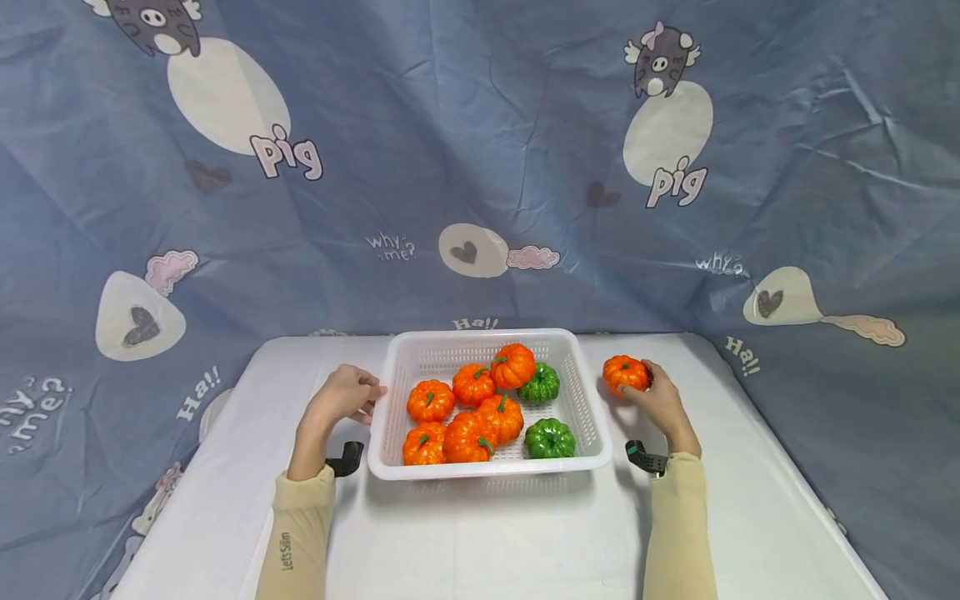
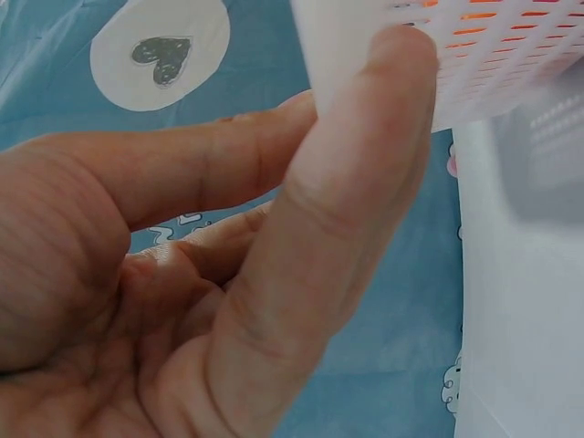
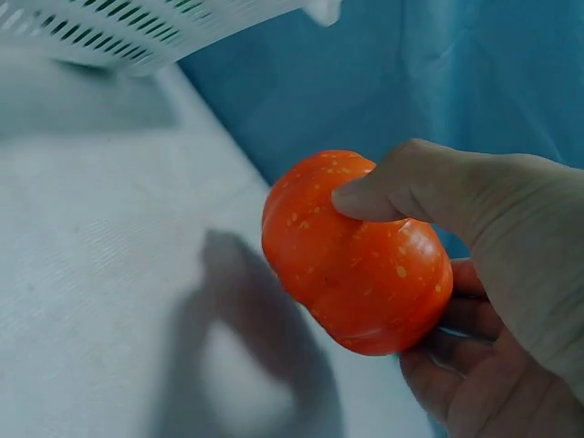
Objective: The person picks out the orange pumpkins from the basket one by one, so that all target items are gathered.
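A white plastic basket (image 1: 491,473) with slotted walls stands on the table, holding several small orange pumpkins (image 1: 431,402) and two green ones (image 1: 550,438). At its left side my left hand (image 1: 347,395) pinches the rim between thumb and fingers; the left wrist view has the fingertips (image 2: 401,68) against the basket's wall (image 2: 342,36). Right of the basket, my right hand (image 1: 663,408) grips another orange pumpkin (image 1: 626,374). The right wrist view has the thumb lying across this pumpkin (image 3: 351,265) and the other fingers partly hidden behind it.
A white cloth covers the table (image 1: 495,542). Behind and beside it hangs a blue curtain (image 1: 480,167) printed with cartoon pigs and hearts. Dark camera mounts (image 1: 647,458) sit at both wrists, close to the basket's sides.
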Available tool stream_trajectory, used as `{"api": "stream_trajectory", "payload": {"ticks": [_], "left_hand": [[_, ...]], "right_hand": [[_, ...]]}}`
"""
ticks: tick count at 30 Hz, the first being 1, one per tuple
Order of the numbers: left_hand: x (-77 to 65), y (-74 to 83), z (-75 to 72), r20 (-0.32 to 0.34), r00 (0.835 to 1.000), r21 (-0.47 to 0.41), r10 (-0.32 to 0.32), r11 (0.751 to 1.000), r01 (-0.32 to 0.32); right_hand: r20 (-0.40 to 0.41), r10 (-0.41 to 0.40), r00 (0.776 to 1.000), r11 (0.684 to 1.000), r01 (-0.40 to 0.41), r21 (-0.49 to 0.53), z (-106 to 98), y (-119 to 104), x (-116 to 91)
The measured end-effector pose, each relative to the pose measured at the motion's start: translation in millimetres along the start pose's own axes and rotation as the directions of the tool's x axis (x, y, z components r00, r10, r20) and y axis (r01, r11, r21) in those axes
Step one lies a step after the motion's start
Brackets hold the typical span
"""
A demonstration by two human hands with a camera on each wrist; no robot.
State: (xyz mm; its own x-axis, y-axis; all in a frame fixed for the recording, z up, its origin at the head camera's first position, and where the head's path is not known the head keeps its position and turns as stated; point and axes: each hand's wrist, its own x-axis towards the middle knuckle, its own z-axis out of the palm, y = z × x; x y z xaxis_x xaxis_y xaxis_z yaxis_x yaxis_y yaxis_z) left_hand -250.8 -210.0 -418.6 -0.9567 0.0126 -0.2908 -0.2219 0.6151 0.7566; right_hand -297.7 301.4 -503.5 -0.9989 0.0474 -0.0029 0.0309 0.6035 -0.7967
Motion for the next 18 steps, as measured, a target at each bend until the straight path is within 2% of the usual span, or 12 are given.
{"api": "stream_trajectory", "payload": {"ticks": [7,18], "left_hand": [[-0.1,0.6,-0.9,-0.004,1.0,-0.002,0.003,1.0,-0.003],[0.7,-0.8,0.2,-0.007,1.0,0.004,0.004,1.0,-0.004]], "right_hand": [[0.009,0.027,1.0,0.999,-0.026,-0.028,8.3,7.1,4.2],[0.043,0.072,0.996,0.997,-0.072,-0.007,11.7,11.5,3.5]]}}
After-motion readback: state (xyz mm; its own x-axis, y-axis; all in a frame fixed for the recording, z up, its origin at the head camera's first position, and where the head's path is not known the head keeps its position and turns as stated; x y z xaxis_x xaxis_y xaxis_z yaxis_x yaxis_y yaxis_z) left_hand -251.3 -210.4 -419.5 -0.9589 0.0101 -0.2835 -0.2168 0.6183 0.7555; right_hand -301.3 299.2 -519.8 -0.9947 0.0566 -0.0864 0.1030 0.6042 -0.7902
